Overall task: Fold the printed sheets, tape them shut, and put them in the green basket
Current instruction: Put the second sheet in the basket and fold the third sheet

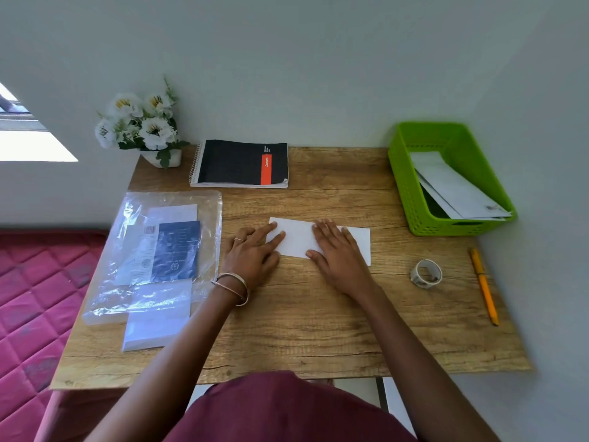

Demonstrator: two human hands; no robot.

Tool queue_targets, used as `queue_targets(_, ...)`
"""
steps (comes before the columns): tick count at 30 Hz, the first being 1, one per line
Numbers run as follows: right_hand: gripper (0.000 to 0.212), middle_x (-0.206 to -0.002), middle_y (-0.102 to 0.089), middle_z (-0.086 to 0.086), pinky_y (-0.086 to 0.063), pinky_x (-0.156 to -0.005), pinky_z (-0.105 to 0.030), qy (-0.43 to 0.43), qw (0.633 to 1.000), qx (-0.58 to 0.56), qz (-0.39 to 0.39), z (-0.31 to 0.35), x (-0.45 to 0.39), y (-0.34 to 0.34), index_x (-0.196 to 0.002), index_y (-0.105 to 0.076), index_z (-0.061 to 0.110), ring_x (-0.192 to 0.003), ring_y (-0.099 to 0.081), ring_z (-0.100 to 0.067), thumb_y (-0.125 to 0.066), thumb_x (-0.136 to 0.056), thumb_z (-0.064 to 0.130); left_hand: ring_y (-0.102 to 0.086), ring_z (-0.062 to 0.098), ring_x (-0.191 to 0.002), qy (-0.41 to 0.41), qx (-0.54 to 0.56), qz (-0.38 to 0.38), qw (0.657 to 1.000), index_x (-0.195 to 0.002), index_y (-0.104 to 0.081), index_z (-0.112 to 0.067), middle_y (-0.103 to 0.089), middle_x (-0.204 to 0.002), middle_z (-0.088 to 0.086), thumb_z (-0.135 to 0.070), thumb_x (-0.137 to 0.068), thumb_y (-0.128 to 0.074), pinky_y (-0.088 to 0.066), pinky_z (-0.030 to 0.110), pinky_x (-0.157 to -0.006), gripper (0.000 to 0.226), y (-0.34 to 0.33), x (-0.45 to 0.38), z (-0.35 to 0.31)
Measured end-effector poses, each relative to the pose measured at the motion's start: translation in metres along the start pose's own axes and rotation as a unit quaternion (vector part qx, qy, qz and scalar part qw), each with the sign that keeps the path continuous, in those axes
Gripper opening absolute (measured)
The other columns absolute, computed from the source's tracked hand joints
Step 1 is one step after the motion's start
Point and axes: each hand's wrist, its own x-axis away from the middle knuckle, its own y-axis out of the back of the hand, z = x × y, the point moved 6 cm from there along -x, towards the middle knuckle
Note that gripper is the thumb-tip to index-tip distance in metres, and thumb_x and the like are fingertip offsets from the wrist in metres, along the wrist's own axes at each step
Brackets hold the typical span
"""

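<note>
A folded white sheet (298, 239) lies flat near the middle of the wooden desk (302, 330), and everything else is best placed from it; the left hand (255, 252) rests at its left end with straight fingers pressing the edge down, and the right hand (338, 250) lies palm-down across its middle, fingers extended and flat, so neither hand grasps anything; both simply press the paper, which looks like creasing a fold. To the right of the sheet and slightly nearer the person sits a roll of tape (426, 273), untouched, with an orange pencil (484, 287) beyond it; farther right and toward the wall stands the green basket (414, 193), which already holds a few folded white sheets (459, 189), so part of the job appears done. To the left of the sheet lies a clear plastic sleeve (153, 250) over a stack of printed pages (153, 330), which suggests more sheets are waiting. Behind the sheet, by the wall, lie a black spiral notebook (239, 162) and a pot of white flowers (143, 122). For this sheet, taping and dropping it in the basket still seem to remain.
</note>
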Motion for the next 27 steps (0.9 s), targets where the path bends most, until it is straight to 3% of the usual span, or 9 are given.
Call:
queue_targets(6, 0.099, -0.152, 0.011, 0.007, 0.005, -0.116, -0.031, -0.049, 0.998, -0.031, 0.003, -0.042, 0.028, 0.008, -0.152, -0.004, 0.013, -0.144, 0.010, -0.009, -0.004, -0.077, 0.078, -0.021, 0.020, -0.132, -0.010, -0.006, 0.004, 1.000, -0.140, -0.027, -0.049, -0.022, -0.152, -0.020, -0.048, -0.096, -0.034, -0.020, 0.039, -0.106, 0.045, 0.001, 0.000, 0.001)
queue_targets(8, 0.100, -0.155, 0.009, 0.006, 0.004, -0.118, -0.031, -0.045, 0.996, -0.071, 0.016, -0.051, 0.031, 0.008, -0.152, -0.004, 0.014, -0.143, 0.012, -0.008, -0.015, -0.077, 0.080, -0.021, 0.019, -0.132, -0.016, -0.016, 0.013, 1.000, -0.141, -0.027, -0.048, -0.021, -0.152, -0.021, -0.046, -0.097, -0.034, -0.020, 0.039, -0.106, 0.045, 0.001, 0.001, 0.001)
queue_targets(12, 0.091, -0.159, -0.011, -0.001, -0.003, -0.119, -0.029, -0.029, 0.987, -0.157, -0.004, -0.057, 0.034, 0.016, -0.151, -0.018, 0.012, -0.146, -0.001, -0.011, -0.057, -0.083, 0.059, -0.040, 0.026, -0.124, -0.044, -0.009, -0.023, 0.999, -0.132, -0.049, -0.033, -0.044, -0.143, -0.010, -0.050, -0.093, -0.025, -0.031, 0.046, -0.097, 0.049, 0.006, 0.004, -0.004)
queue_targets(15, 0.082, -0.152, -0.026, 0.007, -0.008, -0.115, -0.022, -0.031, 0.974, -0.216, -0.053, -0.057, 0.040, 0.026, -0.145, -0.035, 0.013, -0.142, -0.016, -0.008, -0.074, -0.078, 0.040, -0.062, 0.032, -0.096, -0.060, 0.028, -0.122, 0.990, -0.099, -0.067, -0.020, -0.069, -0.107, 0.000, -0.042, -0.090, -0.032, -0.044, 0.045, -0.076, 0.042, 0.018, 0.010, -0.008)
queue_targets(18, 0.058, -0.133, -0.052, 0.005, -0.032, -0.108, -0.028, -0.037, 0.957, -0.252, -0.141, -0.058, 0.049, 0.035, -0.129, -0.057, 0.015, -0.127, -0.044, -0.011, -0.079, -0.076, 0.022, -0.062, 0.031, -0.083, -0.035, 0.074, -0.166, 0.983, -0.087, -0.065, -0.016, -0.069, -0.091, 0.003, -0.039, -0.089, -0.038, -0.044, 0.040, -0.070, 0.035, 0.023, 0.011, -0.006)
queue_targets(20, 0.035, -0.112, -0.068, 0.002, -0.048, -0.093, -0.028, -0.102, 0.911, -0.339, -0.212, -0.063, 0.059, 0.041, -0.112, -0.068, 0.019, -0.108, -0.061, -0.012, -0.076, -0.078, 0.014, -0.057, 0.026, -0.083, 0.021, 0.185, -0.185, 0.965, -0.088, -0.065, -0.014, -0.067, -0.087, 0.004, -0.035, -0.092, -0.043, -0.039, 0.031, -0.067, 0.031, 0.032, 0.014, -0.003)
queue_targets(23, 0.017, -0.088, -0.071, -0.002, -0.053, -0.071, -0.025, -0.190, 0.799, -0.499, -0.277, -0.068, 0.072, 0.040, -0.097, -0.070, 0.019, -0.081, -0.066, -0.013, -0.075, -0.080, 0.016, -0.053, 0.019, -0.079, 0.117, 0.351, -0.225, 0.901, -0.085, -0.060, -0.014, -0.063, -0.083, 0.004, -0.023, -0.094, -0.051, -0.037, 0.021, -0.061, 0.016, 0.042, 0.022, 0.003)
queue_targets(25, 0.014, -0.079, -0.069, -0.004, -0.052, -0.059, -0.024, -0.211, 0.756, -0.548, -0.287, -0.067, 0.077, 0.038, -0.094, -0.069, 0.014, -0.065, -0.062, -0.012, -0.074, -0.081, 0.015, -0.059, 0.021, -0.077, 0.143, 0.413, -0.237, 0.867, -0.084, -0.057, -0.014, -0.064, -0.084, 0.005, -0.025, -0.095, -0.050, -0.045, 0.024, -0.061, 0.017, 0.044, 0.024, 0.006)
queue_targets(27, 0.017, -0.073, -0.068, -0.008, -0.049, -0.049, -0.023, -0.236, 0.732, -0.573, -0.282, -0.064, 0.081, 0.033, -0.096, -0.068, 0.007, -0.050, -0.056, -0.012, -0.073, -0.081, 0.014, -0.064, 0.023, -0.084, 0.154, 0.487, -0.190, 0.839, -0.096, -0.057, -0.018, -0.065, -0.091, 0.005, -0.027, -0.094, -0.052, -0.054, 0.032, -0.065, 0.010, 0.032, 0.022, 0.007)
